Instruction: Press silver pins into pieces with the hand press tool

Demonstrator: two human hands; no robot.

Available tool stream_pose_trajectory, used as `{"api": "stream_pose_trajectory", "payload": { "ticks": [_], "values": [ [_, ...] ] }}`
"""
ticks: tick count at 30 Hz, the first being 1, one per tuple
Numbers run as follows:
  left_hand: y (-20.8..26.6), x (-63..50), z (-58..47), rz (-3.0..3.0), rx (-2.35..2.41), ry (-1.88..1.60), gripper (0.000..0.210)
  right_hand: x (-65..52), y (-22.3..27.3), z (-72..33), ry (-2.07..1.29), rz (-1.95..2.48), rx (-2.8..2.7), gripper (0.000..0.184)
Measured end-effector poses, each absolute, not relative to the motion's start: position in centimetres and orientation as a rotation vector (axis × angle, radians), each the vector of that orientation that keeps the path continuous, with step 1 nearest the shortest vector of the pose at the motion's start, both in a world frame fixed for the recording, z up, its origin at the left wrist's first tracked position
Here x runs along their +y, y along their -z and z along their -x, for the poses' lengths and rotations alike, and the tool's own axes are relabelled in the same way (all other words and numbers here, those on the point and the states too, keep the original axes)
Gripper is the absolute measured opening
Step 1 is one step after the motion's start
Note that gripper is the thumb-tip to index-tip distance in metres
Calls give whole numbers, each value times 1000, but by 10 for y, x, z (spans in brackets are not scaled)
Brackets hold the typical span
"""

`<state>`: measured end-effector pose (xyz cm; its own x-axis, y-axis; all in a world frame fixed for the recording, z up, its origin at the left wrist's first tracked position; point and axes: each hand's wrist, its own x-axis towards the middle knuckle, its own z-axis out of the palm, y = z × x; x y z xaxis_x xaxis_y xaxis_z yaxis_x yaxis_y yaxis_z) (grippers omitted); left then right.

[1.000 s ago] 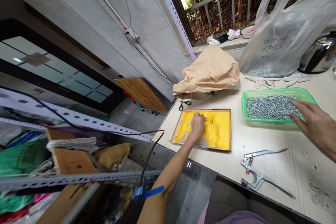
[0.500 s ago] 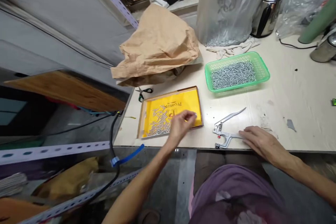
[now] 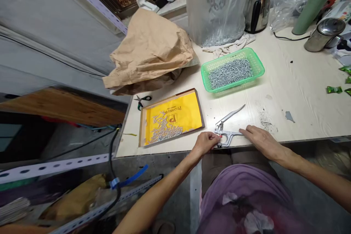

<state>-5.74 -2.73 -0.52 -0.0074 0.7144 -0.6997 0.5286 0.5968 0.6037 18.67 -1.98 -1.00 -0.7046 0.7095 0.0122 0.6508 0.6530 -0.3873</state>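
Observation:
Grey metal snap-fastener pliers lie at the table's front edge, their two handles spread apart. My left hand is at the jaw end of the pliers with thumb and finger pinched together. What sits in that pinch is too small to make out. My right hand has its fingers on the end of the lower handle, holding the pliers against the tabletop. Left of them, a shallow box with a yellow lining contains many small metal pieces, gathered toward its left and front.
Behind the pliers stands a green basket full of small metal pieces. Scissors lie near a brown paper bag. Further back are a large plastic bag, a kettle and a steel cup. Green wrapped packets lie at right.
My left hand has moved right, from above the yellow-lined box to the pliers' jaw. My right hand stays at the lower handle. The camera view has shifted somewhat to the right.

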Motion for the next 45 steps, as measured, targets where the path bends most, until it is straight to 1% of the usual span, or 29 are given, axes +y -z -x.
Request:
{"api": "stream_pose_trajectory", "payload": {
  "ticks": [4, 9, 10, 11, 14, 15, 17, 22, 25, 28, 31, 33, 35, 38, 40, 42, 43, 45],
  "values": [
    [4, -27, 56, -994, 1657, -142, 17, -19, 15, -187, -464, 1088, -2705, 39],
    [3, -25, 56, -922, 1619, -108, 16, -12, 15, -187, -443, 1106, -2744, 25],
    [3, -24, 56, -912, 1616, -104, 16, -8, 16, -187, -429, 1111, -2746, 27],
    [3, -24, 56, -902, 1615, -101, 16, -3, 16, -186, -407, 1112, -2749, 36],
    [3, -23, 55, -880, 1615, -92, 17, 17, 22, -183, -341, 1083, -2794, 77],
    [3, -23, 55, -874, 1615, -92, 17, 25, 24, -181, -342, 1055, -2825, 86],
    [2, -24, 54, -862, 1625, -99, 17, 38, 27, -177, -371, 998, -2885, 95],
    [-1, -25, 50, -827, 1658, -120, 14, 52, 22, -168, -407, 999, -2920, 100],
    [-2, -24, 50, -822, 1659, -116, 11, 50, 14, -165, -377, 1037, -2926, 94],
    [-2, -26, 53, -882, 1663, -59, 13, 45, 7, -163, -418, 1052, -2922, 72],
    [-4, -34, 53, -1246, 1750, -80, 18, 39, 3, -162, -469, 1081, -2884, 49],
    [-3, -38, 48, -1657, 1773, -193, 16, 35, 2, -161, -488, 1091, -2864, 42],
    [1, -36, 40, -2028, 1675, -282, 17, 31, 3, -160, -485, 1095, -2853, 42],
    [14, -23, 28, -2346, 1436, -280, 42, 26, 7, -163, -442, 1092, -2835, 48],
    [22, -13, 23, -2429, 1333, -249, 54, 24, 10, -168, -418, 1079, -2815, 57],
    [26, -6, 20, -2449, 1292, -207, 61, 23, 10, -175, -410, 1101, -2802, 66],
    [26, -3, 19, -2448, 1288, -183, 64, 22, 10, -178, -410, 1124, -2803, 68],
    [23, 1, 16, -2440, 1300, -132, 70, 22, 7, -182, -404, 1168, -2811, 66]
  ]
}}
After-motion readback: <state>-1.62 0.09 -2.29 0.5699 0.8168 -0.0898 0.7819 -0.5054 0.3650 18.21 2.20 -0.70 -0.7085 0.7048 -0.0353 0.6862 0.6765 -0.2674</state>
